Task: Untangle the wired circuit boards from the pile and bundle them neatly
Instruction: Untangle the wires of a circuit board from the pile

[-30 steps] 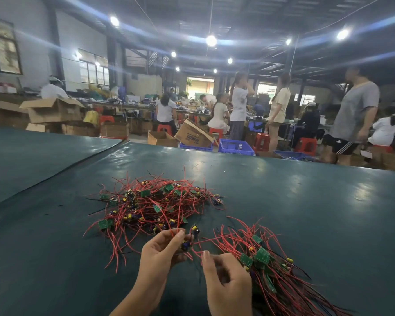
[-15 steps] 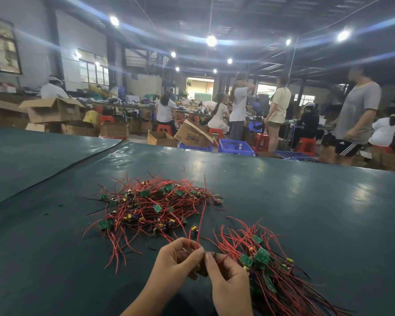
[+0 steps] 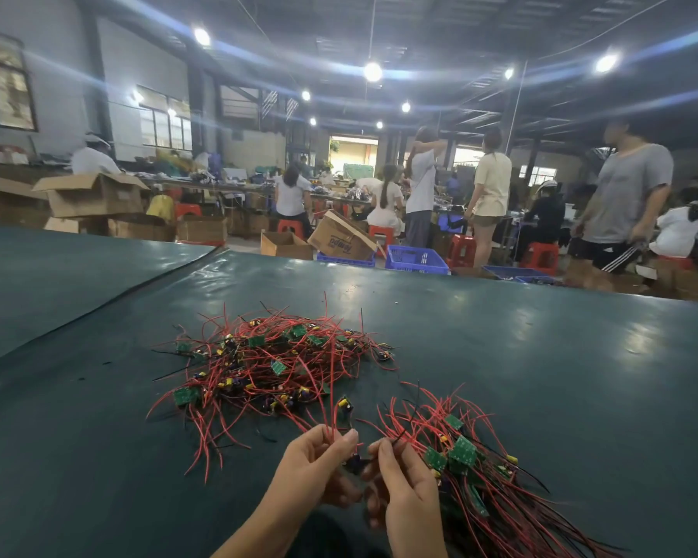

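A tangled pile (image 3: 275, 362) of small green circuit boards with red and black wires lies in the middle of the dark green table (image 3: 540, 376). To its right, a straighter bundle (image 3: 472, 469) of the same boards runs toward the near right edge. My left hand (image 3: 315, 465) pinches red wires that stand up from its fingertips. My right hand (image 3: 399, 481) is close beside it, its fingers curled on a small dark board (image 3: 355, 463) between the two hands. One loose board (image 3: 344, 405) lies just above my hands.
The table's far edge (image 3: 420, 271) borders a workshop floor with cardboard boxes (image 3: 341, 237), blue crates (image 3: 416, 259) and red stools (image 3: 540, 255). Several people stand or sit beyond it; one in a grey shirt (image 3: 625, 195) is at the right.
My hands came together and rose slightly. The left hand now holds red wires upright, pulled away from the pile. The person in grey stepped further right.
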Demonstrator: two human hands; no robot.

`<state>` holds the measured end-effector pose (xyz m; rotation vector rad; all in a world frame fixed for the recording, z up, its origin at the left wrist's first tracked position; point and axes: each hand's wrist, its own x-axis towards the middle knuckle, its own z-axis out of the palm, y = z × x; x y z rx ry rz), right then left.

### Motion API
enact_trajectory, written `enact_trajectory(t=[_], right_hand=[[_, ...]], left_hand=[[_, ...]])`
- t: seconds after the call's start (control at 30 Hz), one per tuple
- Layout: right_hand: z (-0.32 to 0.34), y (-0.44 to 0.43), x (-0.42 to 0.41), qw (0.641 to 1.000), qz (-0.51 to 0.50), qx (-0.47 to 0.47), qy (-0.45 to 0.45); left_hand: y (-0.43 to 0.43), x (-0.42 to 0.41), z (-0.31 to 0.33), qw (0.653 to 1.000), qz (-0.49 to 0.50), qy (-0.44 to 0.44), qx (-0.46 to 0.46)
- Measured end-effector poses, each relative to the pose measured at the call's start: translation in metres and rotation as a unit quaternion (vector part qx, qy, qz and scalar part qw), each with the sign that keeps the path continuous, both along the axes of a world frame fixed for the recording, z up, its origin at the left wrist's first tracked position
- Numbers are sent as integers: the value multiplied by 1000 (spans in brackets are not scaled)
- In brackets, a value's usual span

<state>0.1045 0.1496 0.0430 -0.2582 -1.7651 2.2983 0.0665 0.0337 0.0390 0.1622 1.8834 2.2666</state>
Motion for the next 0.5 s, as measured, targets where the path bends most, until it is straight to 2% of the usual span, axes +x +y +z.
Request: enact_trajectory(t=[0.13,0.3,0.4,0.5], right_hand=[[-4,-1,0,1000,7,8,-5],[-1,-2,0,999,-1,29,-16],[0,0,-1,999,-24,34,-30],[0,2,-2,996,-51,62,-33]], left_hand=[[-1,-2,-3,999,4,22,-49],[0,3,0,996,-86,10,-36],[-1,6,1,991,-109,43,-60],[-2,5,0,990,-90,77,-70]])
